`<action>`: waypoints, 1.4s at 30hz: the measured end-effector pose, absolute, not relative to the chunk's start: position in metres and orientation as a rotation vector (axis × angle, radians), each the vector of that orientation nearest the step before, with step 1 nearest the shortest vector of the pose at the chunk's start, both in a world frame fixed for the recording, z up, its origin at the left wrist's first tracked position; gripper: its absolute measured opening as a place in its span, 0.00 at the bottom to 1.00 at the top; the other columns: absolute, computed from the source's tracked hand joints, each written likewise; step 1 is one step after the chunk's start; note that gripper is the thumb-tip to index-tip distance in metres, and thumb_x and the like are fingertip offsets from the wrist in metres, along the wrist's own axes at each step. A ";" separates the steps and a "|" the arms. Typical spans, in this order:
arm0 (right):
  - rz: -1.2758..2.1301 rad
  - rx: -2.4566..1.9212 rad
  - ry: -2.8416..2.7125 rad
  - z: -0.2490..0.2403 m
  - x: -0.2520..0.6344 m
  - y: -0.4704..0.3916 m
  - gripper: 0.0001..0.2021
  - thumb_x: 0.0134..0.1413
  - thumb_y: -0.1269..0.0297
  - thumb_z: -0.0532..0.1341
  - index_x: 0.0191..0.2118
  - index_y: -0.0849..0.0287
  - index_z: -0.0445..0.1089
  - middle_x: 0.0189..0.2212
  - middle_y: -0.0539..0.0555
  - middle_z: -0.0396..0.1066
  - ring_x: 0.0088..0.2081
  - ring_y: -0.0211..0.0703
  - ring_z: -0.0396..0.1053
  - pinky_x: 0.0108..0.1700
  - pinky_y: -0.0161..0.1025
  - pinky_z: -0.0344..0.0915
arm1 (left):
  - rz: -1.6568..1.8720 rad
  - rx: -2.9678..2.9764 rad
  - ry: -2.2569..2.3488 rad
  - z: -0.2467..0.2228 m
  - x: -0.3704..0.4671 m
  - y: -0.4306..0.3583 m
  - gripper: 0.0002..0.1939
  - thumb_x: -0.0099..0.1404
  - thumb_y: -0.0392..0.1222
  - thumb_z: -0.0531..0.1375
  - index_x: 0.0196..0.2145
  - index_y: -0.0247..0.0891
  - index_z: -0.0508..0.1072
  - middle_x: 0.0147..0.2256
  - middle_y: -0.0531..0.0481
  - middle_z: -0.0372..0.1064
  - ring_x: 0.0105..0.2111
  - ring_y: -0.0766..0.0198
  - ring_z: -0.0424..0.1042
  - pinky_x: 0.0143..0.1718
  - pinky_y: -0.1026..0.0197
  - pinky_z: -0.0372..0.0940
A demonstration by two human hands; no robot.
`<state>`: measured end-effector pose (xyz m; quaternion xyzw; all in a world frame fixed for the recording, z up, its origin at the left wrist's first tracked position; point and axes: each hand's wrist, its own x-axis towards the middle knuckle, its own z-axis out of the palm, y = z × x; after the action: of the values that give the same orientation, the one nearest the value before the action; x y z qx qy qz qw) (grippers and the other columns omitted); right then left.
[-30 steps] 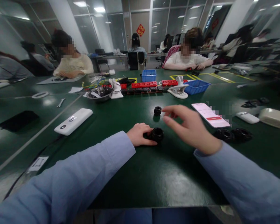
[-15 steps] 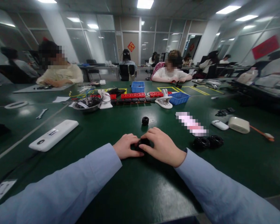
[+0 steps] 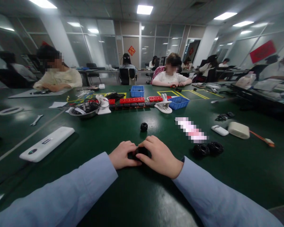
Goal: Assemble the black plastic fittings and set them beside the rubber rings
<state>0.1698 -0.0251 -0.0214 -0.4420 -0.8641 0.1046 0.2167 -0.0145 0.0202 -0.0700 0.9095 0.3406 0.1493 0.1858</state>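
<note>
We cannot tell which way the glossy black rounded part (image 3: 141,152) points or its long axis; our fingers cover most of it, at the dark green smooth tabletop (image 3: 123,195). Our left hand (image 3: 123,155) clasps its left side; our right hand (image 3: 159,156), palm down, grips the right, whereas a second ago it hovered apart.

On my feed the green tabletop (image 3: 123,195) looks smooth and glossy, the power bank (image 3: 47,144) at left shiny white plastic, the wrench (image 3: 37,120) bare metal, the far blue bins (image 3: 137,91) (image 3: 178,103) plastic, the sleeves (image 3: 85,176) matt cloth.
</note>
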 end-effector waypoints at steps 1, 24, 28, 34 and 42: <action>0.294 -1.225 -2.392 -0.021 0.170 -0.025 0.10 0.52 0.61 0.61 0.38 0.63 0.70 0.35 0.56 0.67 0.39 0.45 0.62 0.42 0.42 0.62 | 0.417 2.562 0.960 -0.070 -0.015 0.020 0.12 0.53 0.49 0.64 0.27 0.37 0.70 0.28 0.53 0.66 0.31 0.62 0.63 0.34 0.60 0.56; 0.386 -1.175 -2.382 -0.020 0.168 -0.027 0.12 0.48 0.66 0.64 0.40 0.63 0.70 0.35 0.55 0.67 0.40 0.44 0.63 0.44 0.43 0.62 | 0.417 2.567 0.988 -0.070 -0.017 0.018 0.15 0.52 0.49 0.65 0.23 0.36 0.66 0.27 0.54 0.65 0.32 0.62 0.63 0.33 0.61 0.55; 0.402 -1.170 -2.390 -0.019 0.167 -0.028 0.11 0.49 0.67 0.63 0.41 0.62 0.70 0.36 0.55 0.67 0.40 0.45 0.63 0.44 0.43 0.62 | 0.427 2.562 0.998 -0.070 -0.018 0.017 0.15 0.52 0.49 0.65 0.23 0.36 0.66 0.27 0.54 0.64 0.32 0.62 0.63 0.34 0.61 0.55; 0.375 -1.233 -2.369 -0.018 0.167 -0.029 0.11 0.49 0.64 0.64 0.40 0.62 0.70 0.35 0.55 0.67 0.40 0.45 0.63 0.44 0.44 0.62 | 0.404 2.559 1.001 -0.070 -0.017 0.018 0.16 0.52 0.51 0.64 0.24 0.36 0.66 0.27 0.54 0.64 0.32 0.62 0.63 0.34 0.61 0.55; 0.371 -1.198 -2.385 -0.019 0.168 -0.029 0.11 0.48 0.65 0.64 0.39 0.61 0.69 0.36 0.55 0.67 0.40 0.44 0.63 0.43 0.43 0.62 | 0.407 2.557 0.984 -0.070 -0.018 0.019 0.16 0.53 0.53 0.63 0.25 0.37 0.67 0.28 0.53 0.65 0.32 0.62 0.63 0.34 0.61 0.56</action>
<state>0.1683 -0.0286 -0.0187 -0.4335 -0.8631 0.1344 0.2214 -0.0176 0.0190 -0.0704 0.9072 0.3490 0.1445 0.1850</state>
